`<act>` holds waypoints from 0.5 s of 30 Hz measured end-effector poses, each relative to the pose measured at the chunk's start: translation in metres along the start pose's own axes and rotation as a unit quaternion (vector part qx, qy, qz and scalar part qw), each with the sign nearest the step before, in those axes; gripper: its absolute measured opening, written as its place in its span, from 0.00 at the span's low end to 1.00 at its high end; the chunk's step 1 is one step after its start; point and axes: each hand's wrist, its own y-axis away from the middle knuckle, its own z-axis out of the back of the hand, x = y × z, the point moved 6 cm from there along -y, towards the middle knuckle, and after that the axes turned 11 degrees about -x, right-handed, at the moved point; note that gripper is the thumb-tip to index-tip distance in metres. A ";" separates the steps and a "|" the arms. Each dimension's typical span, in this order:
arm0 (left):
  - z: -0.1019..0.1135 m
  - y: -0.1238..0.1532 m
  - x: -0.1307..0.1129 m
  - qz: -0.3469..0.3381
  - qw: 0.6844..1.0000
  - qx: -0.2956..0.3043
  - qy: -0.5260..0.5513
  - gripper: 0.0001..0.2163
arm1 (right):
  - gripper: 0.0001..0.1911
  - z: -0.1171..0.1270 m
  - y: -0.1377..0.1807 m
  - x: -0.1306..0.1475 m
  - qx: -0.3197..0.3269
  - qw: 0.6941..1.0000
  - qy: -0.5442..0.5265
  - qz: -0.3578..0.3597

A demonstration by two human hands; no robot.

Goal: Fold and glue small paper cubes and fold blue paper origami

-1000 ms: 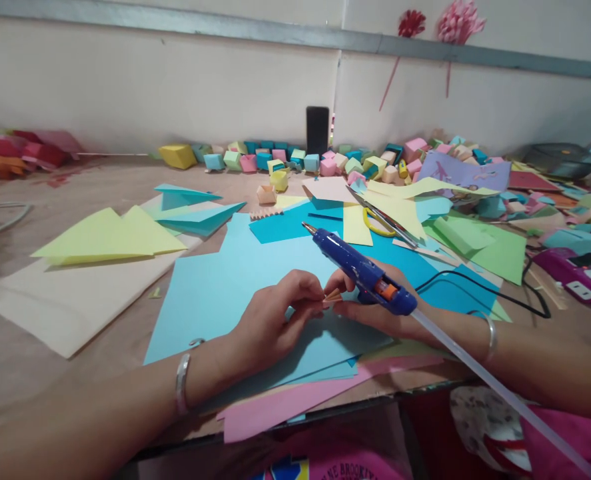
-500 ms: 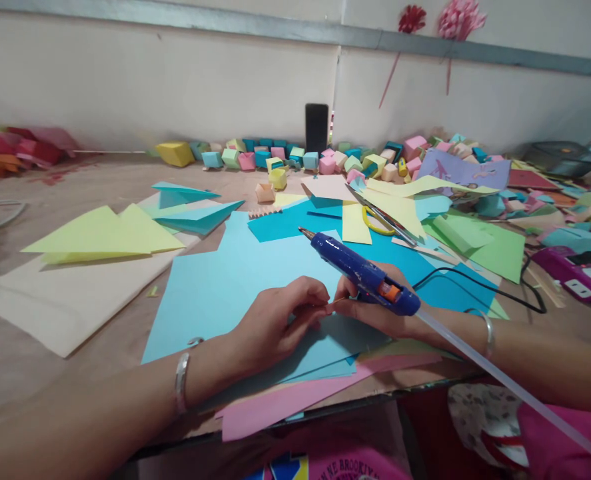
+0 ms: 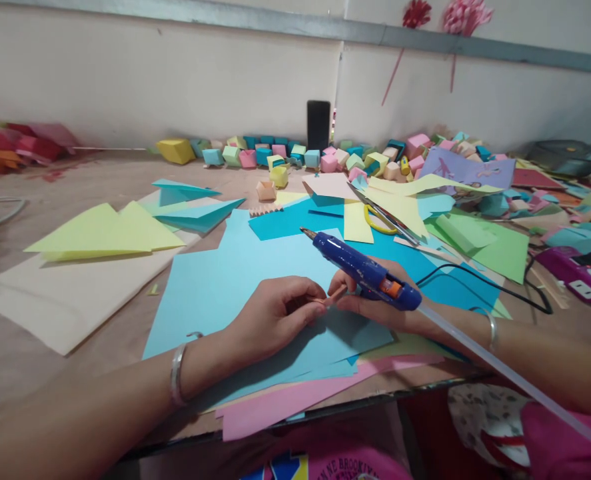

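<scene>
My left hand (image 3: 270, 313) is closed, pinching a small peach paper strip (image 3: 337, 295) between thumb and fingertips above the light blue paper sheets (image 3: 200, 287). Against the strip's other end press the thumb and fingers of my right hand (image 3: 382, 315), which also holds a blue glue gun (image 3: 358, 263). The gun lies over that hand, nozzle pointing to the far left, and hides part of its fingers. Out of the gun's back runs a long translucent glue stick (image 3: 495, 369). Part of the strip is covered by my fingertips.
Scissors with yellow handles (image 3: 386, 217) lie beyond the gun. Small folded paper boxes (image 3: 262, 157) line the wall around an upright phone (image 3: 318, 125). Folded yellow paper (image 3: 100, 230) is at left. A black cord (image 3: 480, 272) runs right, near a purple power strip (image 3: 575, 273).
The peach strip has turned in my fingers and now shows more of its face, tilted up to the right. Both hands stay in nearly the same place, with the glue gun still held.
</scene>
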 end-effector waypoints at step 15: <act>0.000 0.001 -0.008 -0.025 0.999 -0.017 0.009 0.04 | 0.09 -0.006 0.003 0.012 0.039 0.998 0.044 0.012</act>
